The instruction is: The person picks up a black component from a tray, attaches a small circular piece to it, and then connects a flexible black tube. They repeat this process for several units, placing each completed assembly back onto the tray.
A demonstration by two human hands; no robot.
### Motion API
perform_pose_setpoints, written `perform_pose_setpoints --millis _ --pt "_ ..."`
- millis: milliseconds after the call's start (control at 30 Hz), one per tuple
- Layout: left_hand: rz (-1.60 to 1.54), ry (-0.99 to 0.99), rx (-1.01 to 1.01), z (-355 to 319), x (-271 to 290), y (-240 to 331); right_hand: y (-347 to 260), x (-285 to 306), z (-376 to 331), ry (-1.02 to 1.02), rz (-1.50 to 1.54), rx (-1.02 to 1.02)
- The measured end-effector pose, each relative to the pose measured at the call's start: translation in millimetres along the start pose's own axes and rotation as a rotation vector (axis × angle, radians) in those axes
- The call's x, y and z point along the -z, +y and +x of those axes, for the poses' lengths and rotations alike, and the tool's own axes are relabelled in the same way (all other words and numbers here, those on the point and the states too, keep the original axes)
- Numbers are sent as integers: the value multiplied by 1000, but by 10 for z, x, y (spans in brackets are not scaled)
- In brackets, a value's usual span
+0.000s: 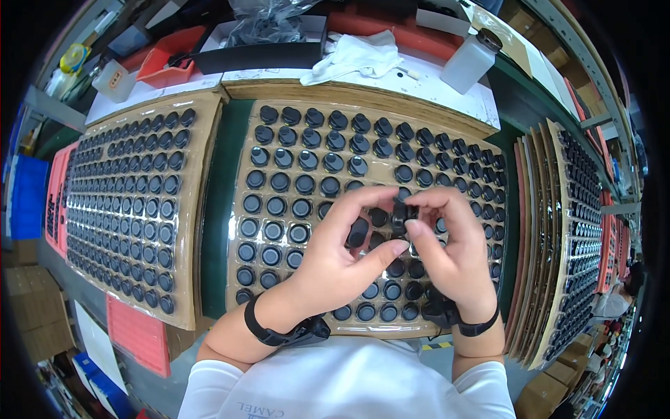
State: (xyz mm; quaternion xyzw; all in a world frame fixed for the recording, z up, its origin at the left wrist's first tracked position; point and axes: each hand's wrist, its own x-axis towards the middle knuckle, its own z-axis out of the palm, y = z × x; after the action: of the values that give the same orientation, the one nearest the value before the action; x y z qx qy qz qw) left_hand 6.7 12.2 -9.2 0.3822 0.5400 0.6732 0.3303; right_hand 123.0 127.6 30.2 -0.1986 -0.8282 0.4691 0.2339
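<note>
Pinching black cap [399, 213], between both hands [391, 251]

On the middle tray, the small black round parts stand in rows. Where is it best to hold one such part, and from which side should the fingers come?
Probably from straight above, pinching the rim on two opposite sides. Each black round part sits upright in its own pocket of the middle tray, with neighbours close all around, so only its top is free. Both the left hand and right hand pinch a similar part with their fingertips.

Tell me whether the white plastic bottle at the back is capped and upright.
Capped and upright: the white bottle stands on the bench with its dark cap on top.
</note>
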Motion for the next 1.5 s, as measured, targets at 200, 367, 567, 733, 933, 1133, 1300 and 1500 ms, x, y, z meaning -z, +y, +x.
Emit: perform_pose_setpoints --millis 200,367,567,733,933,1133,1300,1500 --pt "142 -74 10 -15 82 -22 150 -31 -68 0 -13 143" --pt "-267 -102 104 16 54 -59 321 -31 -91 -42 1020 -243" --pt "-139 -85 103 -14 57 -68 363 -41 -100 6 1147 -198" --pt "-66 -65 14 -49 37 -52 326 -35 -152 231 724 97" --pt "125 -23 -182 -52 -34 -88 283 -66 -136 76 174 252" --pt "79 -56 -169 -56 7 -88 148 -133 -126 116 659 -133" --pt "148 -46 -180 -55 11 -71 201 -123 -140 91 540 86" --pt "87 -15 -118 -90 -38 -67 303 -61 -146 48 483 205"
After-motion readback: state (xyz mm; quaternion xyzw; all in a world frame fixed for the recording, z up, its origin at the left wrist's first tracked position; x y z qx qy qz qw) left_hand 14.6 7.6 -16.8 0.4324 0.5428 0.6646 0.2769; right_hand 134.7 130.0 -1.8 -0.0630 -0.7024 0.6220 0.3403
